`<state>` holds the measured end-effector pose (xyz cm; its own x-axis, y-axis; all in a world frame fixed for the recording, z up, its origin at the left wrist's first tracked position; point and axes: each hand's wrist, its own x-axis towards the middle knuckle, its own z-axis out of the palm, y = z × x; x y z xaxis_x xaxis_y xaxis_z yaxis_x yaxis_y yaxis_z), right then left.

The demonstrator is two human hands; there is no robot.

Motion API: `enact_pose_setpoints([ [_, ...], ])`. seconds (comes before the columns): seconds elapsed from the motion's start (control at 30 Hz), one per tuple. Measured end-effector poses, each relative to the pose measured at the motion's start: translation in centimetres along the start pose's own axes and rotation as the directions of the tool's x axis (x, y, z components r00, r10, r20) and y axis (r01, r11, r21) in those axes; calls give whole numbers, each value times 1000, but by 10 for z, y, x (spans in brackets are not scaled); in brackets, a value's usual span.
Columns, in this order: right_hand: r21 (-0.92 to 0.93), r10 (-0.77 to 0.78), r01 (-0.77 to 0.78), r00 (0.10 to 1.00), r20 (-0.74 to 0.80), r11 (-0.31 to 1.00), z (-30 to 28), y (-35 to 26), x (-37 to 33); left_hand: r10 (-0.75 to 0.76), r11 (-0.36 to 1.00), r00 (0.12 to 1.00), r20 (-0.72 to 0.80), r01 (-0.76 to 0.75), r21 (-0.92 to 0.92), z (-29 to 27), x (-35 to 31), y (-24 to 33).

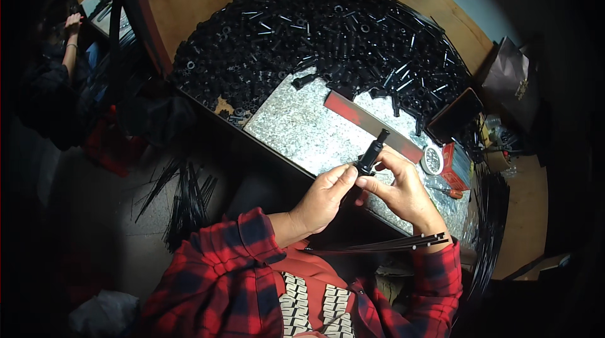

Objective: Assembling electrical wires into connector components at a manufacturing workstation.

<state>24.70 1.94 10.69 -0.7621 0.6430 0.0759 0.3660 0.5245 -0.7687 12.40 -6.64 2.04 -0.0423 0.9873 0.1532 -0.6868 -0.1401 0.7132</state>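
Both of my hands meet over the near edge of the speckled bench top (285,114). Between them stands a black cylindrical plastic part (372,156) with a narrower stem at its upper end, tilted up and to the right. My left hand (320,202) is closed on its lower end, thumb on top. The thumb and fingers of my right hand (406,190) pinch it from the right side. My fingers hide its bottom. A bundle of thin black rods (378,246) with pale tips lies across my lap, by my right wrist.
A large heap of black parts (315,35) covers the bench's far side. A red-and-grey bar (372,125), a phone (455,114), a round white tub (432,160) and a red box (455,168) sit nearby. More rods (488,224) hang at right. Another person's hand (73,23) shows far left.
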Motion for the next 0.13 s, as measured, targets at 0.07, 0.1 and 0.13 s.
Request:
enact_pose_setpoints([
  [0.07,-50,-29,32,998,58,998,-5,-2,1,-26,1000,1000,-3,27,13,0,0,-2],
  [0.1,-25,-18,20,996,85,1000,-7,0,1,-37,999,999,4,37,2,0,-1,-3],
  [0.13,-30,-24,27,993,114,999,-11,1,1,-48,999,999,11,48,-7,0,-1,-3],
])
